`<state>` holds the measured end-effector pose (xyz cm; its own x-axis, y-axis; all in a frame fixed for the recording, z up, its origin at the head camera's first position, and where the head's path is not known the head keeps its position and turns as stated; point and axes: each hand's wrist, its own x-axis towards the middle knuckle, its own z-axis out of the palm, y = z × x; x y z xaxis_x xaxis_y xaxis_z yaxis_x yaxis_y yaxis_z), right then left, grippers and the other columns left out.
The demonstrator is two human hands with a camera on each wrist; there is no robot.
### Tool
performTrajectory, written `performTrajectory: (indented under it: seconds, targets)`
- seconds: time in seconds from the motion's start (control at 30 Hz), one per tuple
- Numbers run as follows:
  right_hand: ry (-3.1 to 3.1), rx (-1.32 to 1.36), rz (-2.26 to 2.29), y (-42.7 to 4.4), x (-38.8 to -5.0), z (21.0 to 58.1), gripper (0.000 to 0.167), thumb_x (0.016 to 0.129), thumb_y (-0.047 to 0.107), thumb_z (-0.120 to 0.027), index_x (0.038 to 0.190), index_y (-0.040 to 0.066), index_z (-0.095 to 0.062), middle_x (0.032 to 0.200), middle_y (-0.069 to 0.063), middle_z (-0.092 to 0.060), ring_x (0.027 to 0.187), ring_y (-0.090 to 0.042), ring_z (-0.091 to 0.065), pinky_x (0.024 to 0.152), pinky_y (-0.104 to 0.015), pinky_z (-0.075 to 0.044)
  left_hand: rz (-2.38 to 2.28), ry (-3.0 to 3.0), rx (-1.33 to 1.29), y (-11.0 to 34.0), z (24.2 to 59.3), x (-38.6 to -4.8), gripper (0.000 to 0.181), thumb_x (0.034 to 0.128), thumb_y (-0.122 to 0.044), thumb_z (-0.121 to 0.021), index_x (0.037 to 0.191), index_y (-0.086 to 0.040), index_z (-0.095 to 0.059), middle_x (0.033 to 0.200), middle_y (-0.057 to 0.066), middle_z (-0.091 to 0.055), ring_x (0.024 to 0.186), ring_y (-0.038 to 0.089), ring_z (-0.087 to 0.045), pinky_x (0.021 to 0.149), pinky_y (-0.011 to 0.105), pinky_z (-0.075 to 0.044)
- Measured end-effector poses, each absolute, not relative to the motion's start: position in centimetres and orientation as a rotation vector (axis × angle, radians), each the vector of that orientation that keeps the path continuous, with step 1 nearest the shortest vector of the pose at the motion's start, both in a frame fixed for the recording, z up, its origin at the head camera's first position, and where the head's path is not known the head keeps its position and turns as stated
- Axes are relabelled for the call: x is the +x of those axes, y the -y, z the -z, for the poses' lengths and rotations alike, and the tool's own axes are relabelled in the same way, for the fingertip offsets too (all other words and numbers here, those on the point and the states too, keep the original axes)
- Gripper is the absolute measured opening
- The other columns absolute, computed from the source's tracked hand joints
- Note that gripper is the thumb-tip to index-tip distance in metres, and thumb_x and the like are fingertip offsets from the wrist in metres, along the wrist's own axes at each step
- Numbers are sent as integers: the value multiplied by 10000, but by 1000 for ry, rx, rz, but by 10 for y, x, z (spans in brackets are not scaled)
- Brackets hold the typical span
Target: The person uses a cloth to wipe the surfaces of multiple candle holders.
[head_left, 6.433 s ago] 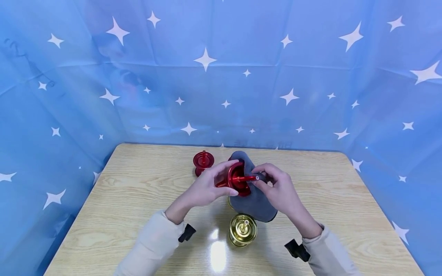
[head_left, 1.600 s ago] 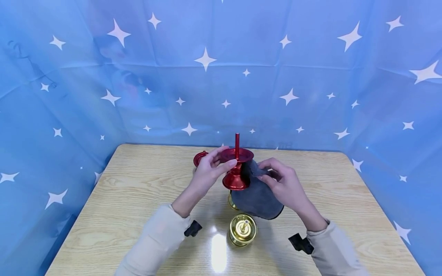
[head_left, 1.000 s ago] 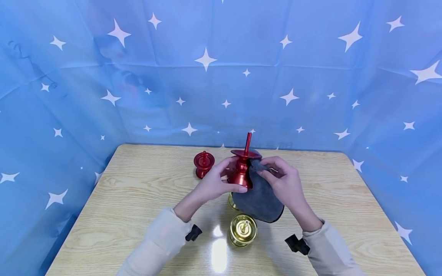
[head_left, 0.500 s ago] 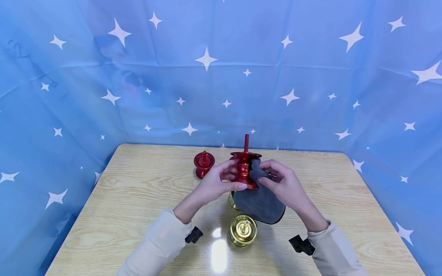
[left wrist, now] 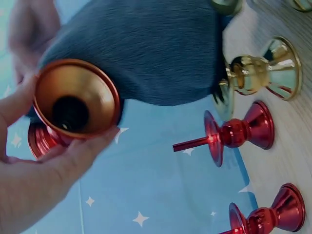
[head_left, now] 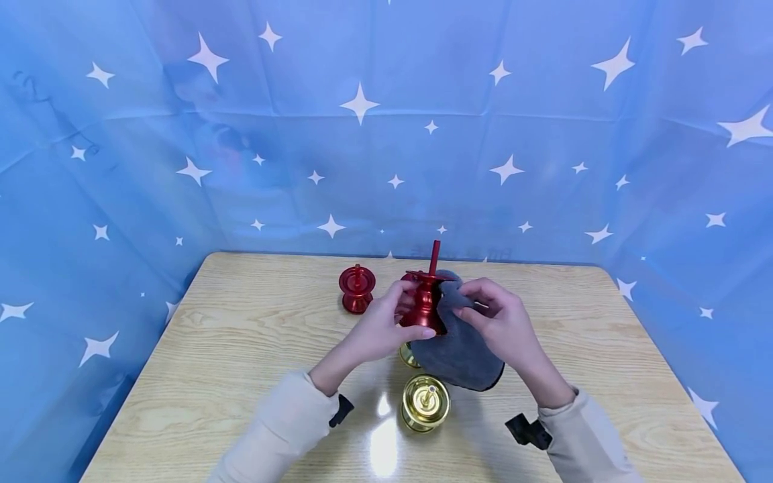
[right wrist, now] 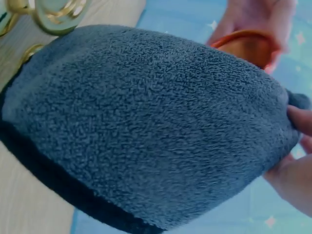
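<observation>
My left hand (head_left: 379,327) holds a red metal candlestick (head_left: 425,310) by its flared base, a little tilted, with its spike pointing up. Its hollow underside shows in the left wrist view, thumb and fingers around the rim. My right hand (head_left: 498,322) pinches a grey-blue towel (head_left: 459,359) against the candlestick's right side. Most of the towel hangs down below the hand, its dark-edged plush side filling the right wrist view. The fingertips behind the towel are partly hidden.
A red candlestick (head_left: 357,288) stands behind to the left; another red candlestick (left wrist: 239,134) also stands on the table. A gold candlestick (head_left: 425,402) stands near the front, with a second gold candlestick (head_left: 408,353) partly behind the towel. A starred blue curtain (head_left: 386,168) surrounds the wooden table (head_left: 260,335).
The candlestick was tipped with its spike towards the right hand, then was turned upright. My left hand's hold has shifted from the upper dish to the base. The towel remains in my right hand.
</observation>
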<state>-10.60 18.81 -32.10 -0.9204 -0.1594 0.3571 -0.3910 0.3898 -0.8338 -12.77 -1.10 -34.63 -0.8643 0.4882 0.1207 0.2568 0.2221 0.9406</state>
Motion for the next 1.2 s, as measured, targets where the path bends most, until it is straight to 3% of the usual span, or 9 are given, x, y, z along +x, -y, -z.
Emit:
performTrajectory:
  seconds: [0.13, 0.4, 0.53, 0.67, 0.77, 0.93, 1.1, 1.2]
  targets:
    - [2423, 563, -1470, -181, -102, 316, 194, 766, -142, -624, 926, -34, -600, 871, -128, -630, 769, -107, -609, 652, -224, -517, -1619, -2398, 733, 9, 349, -128, 648, 790, -237, -727, 1291, -15, -381, 1091, 81, -569, 967, 179, -557, 808, 289, -477]
    - [2395, 528, -1530, -187, -103, 322, 229, 755, -201, -568, 923, -47, -585, 857, -141, -608, 743, -62, -591, 659, -204, -515, -1968, -1848, 734, 20, 348, -128, 581, 820, 18, -641, 1317, 14, -339, 1185, 211, -500, 1075, 266, -516, 897, 345, -452]
    - [2382, 485, -1575, -192, -107, 327, 226, 742, -201, -562, 913, -54, -580, 822, -108, -604, 722, -57, -581, 649, -207, -517, -2016, -1624, 854, 22, 345, -127, 612, 833, 32, -598, 1349, 42, -268, 1242, 274, -439, 1137, 293, -466, 904, 366, -448]
    - [2366, 475, -1594, -193, -109, 329, 222, 738, -201, -562, 906, -58, -584, 824, -77, -616, 756, -49, -588, 663, -206, -518, -1963, -1744, 831, 18, 343, -125, 635, 834, -34, -642, 1362, 2, -291, 1266, 206, -436, 1151, 251, -449, 897, 323, -453]
    - [2351, 468, -1595, -191, -109, 329, 214, 739, -205, -557, 898, -66, -590, 848, -98, -617, 797, -35, -593, 684, -197, -515, -1903, -1981, 759, 13, 344, -123, 644, 796, -85, -709, 1343, -48, -371, 1180, 109, -494, 1070, 202, -486, 888, 294, -455]
    - [2321, 532, -1533, -185, -104, 321, 231, 727, -221, -575, 875, -46, -599, 872, -126, -601, 778, -47, -587, 661, -178, -506, -1792, -2280, 767, 10, 346, -122, 577, 760, -123, -749, 1264, -32, -483, 1018, 89, -508, 943, 198, -516, 872, 335, -468]
    - [2299, 693, -1467, -182, -98, 314, 267, 722, -236, -585, 876, -18, -597, 899, -117, -592, 777, -85, -577, 649, -192, -508, -1770, -2238, 795, 15, 343, -122, 626, 789, -72, -713, 1329, 32, -412, 1041, 121, -494, 958, 220, -512, 875, 321, -467]
    - [2313, 654, -1504, -185, -98, 312, 260, 736, -222, -577, 886, -10, -590, 910, -112, -594, 763, -77, -579, 644, -192, -508, -1833, -2057, 799, 21, 341, -124, 637, 821, -25, -664, 1368, 43, -346, 1086, 148, -510, 999, 227, -504, 877, 305, -462]
